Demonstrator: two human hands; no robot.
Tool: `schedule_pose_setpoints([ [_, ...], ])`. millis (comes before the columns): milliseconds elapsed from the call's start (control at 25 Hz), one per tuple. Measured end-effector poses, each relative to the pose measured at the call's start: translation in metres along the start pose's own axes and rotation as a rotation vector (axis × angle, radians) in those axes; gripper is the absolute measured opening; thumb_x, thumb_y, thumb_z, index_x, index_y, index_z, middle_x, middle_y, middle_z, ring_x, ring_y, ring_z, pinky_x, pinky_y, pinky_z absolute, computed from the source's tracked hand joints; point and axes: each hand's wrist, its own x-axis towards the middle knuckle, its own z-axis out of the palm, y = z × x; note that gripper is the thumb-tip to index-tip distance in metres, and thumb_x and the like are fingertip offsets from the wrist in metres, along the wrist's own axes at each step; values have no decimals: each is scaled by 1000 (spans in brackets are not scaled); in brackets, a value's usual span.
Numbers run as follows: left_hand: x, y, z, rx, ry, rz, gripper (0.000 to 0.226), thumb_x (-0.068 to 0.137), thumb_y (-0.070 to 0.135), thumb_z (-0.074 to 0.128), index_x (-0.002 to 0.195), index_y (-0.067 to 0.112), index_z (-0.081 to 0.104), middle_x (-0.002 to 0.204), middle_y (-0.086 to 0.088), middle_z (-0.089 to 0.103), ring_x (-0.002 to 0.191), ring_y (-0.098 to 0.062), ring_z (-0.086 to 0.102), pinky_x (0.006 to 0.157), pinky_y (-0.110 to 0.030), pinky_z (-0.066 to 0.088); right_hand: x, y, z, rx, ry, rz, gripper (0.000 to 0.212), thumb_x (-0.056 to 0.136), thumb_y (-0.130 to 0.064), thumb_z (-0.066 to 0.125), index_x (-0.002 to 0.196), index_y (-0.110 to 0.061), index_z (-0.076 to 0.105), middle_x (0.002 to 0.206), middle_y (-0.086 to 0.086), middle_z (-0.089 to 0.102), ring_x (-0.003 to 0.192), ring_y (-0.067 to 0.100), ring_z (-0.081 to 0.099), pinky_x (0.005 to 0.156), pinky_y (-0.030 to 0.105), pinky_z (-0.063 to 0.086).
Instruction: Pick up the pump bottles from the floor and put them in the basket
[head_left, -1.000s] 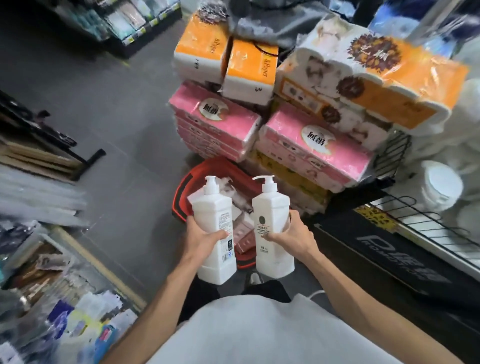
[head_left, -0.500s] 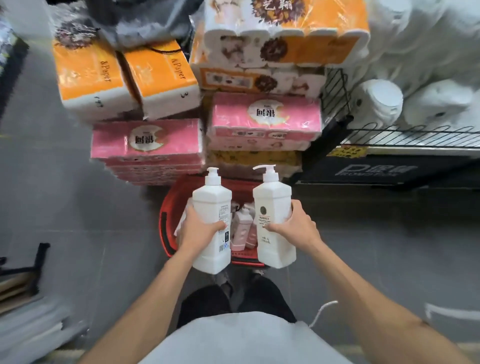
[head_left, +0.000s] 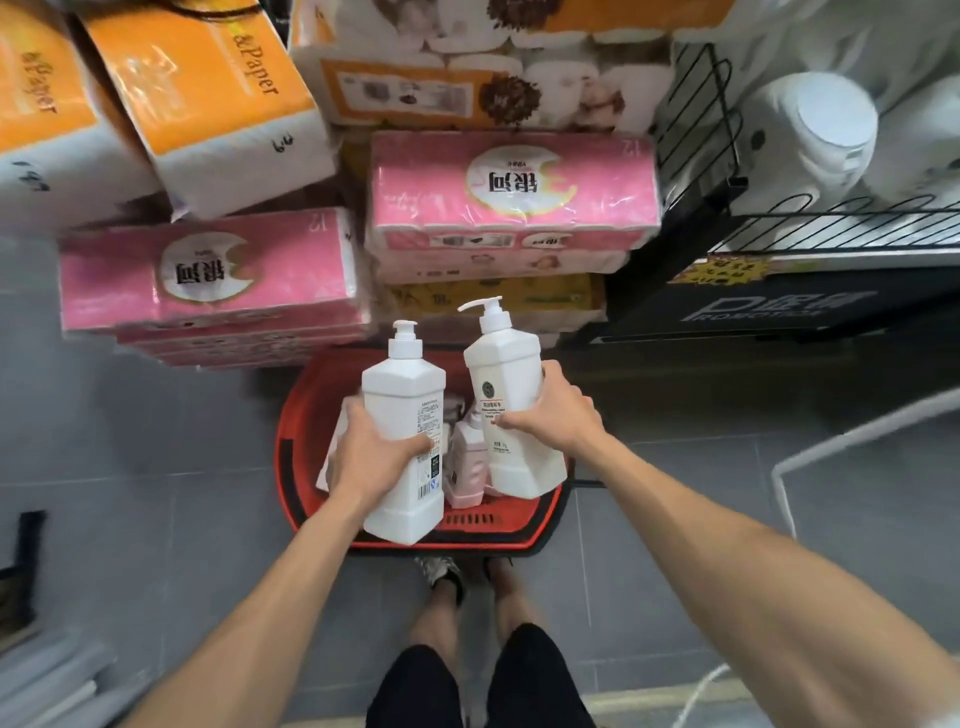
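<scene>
Left bottle (head_left: 405, 415) clasped by curled left hand (head_left: 371, 457), right bottle (head_left: 511, 395), tilted toward 11 o'clock, clasped by curled right hand (head_left: 558, 415), both held above basket (head_left: 284, 452)

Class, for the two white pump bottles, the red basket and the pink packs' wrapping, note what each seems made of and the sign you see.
Left bottle and right bottle: likely opaque white plastic, smooth satin finish, moulded shoulders. Red basket: seemingly rigid plastic, moulded slots in its wall. Pink pack wrapping: thin glossy film, probably plastic; it wrinkles and glints.
</scene>
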Motion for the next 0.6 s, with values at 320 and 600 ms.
schedule_pose_setpoints([
  [320,79,-35,39,107,-57,-31,75,55,51,81,113,29,39,104,5,66,94,-28,64,78,-39,49,105,22,11,-326,-155,-151,91,64,-60,79,135,-25,34,111,-1,64,99,28,64,86,45,54],
  [600,123,-53,91,95,-103,-124,68,65,40,86,113,23,41,104,1,64,89,-25,60,76,-37,48,154,67,41,-273,-202,-49,98,63,-61,78,140,-27,28,113,-1,66,99,28,67,86,46,55],
])
